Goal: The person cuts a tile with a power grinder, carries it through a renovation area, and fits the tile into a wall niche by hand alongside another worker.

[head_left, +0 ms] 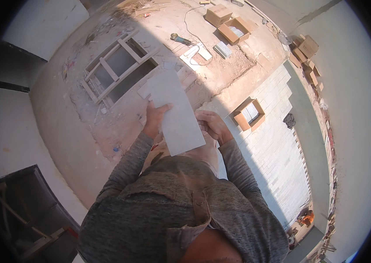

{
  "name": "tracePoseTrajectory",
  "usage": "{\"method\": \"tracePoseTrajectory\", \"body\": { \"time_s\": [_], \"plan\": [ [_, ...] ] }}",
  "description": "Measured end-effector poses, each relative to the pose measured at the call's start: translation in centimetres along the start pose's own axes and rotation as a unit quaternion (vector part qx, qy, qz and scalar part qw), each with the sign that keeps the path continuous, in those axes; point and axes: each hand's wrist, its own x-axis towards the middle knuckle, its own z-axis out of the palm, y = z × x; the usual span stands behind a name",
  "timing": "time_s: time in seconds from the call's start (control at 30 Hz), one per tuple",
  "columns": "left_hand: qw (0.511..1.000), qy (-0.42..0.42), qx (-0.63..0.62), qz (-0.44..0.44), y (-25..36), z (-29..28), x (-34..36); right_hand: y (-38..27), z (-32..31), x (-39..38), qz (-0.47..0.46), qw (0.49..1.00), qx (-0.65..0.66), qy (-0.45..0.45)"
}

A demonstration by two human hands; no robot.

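A pale grey rectangular tile [179, 118] is held up in front of my body, tilted, its long side running away from me. My left hand [155, 119] grips its left edge, thumb on the upper face and the other fingers hidden beneath. At the tile's right edge is my right hand [214, 126], fingers curled and pressed together. Whether it pinches the edge or some small thing is too small to make out.
A wooden frame [119, 65] surrounds a dark floor opening ahead left. Farther off lie an angle grinder [181, 39] with a cord, a tile stack [222, 50] and cardboard boxes [233, 30]. To the right, an open box [249, 114] stands on laid pale tiles [277, 166].
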Motion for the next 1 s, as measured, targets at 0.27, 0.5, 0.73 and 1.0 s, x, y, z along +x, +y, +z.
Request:
{"method": "tracePoseTrajectory", "body": {
  "time_s": [0.27, 0.5, 0.73, 1.0],
  "plan": [
    [0.992, 0.095, -0.084, 0.003, -1.3, 12.1, 16.3, -16.7, -12.2, 14.1, 0.067, 0.994, -0.064, -0.058],
    [0.976, 0.187, -0.106, -0.024, -1.2, 18.2, 27.0, -28.2, -19.2, 25.6, 0.135, 0.971, -0.132, -0.145],
    [0.953, 0.263, -0.151, 0.010, -4.6, 20.1, 39.3, -33.3, -23.8, 41.3, 0.060, 0.931, -0.213, -0.290],
    [0.873, 0.438, -0.215, 0.011, -10.8, 20.4, 49.4, -35.7, -21.9, 59.1, 0.352, 0.833, -0.362, -0.227]
  ]
}}
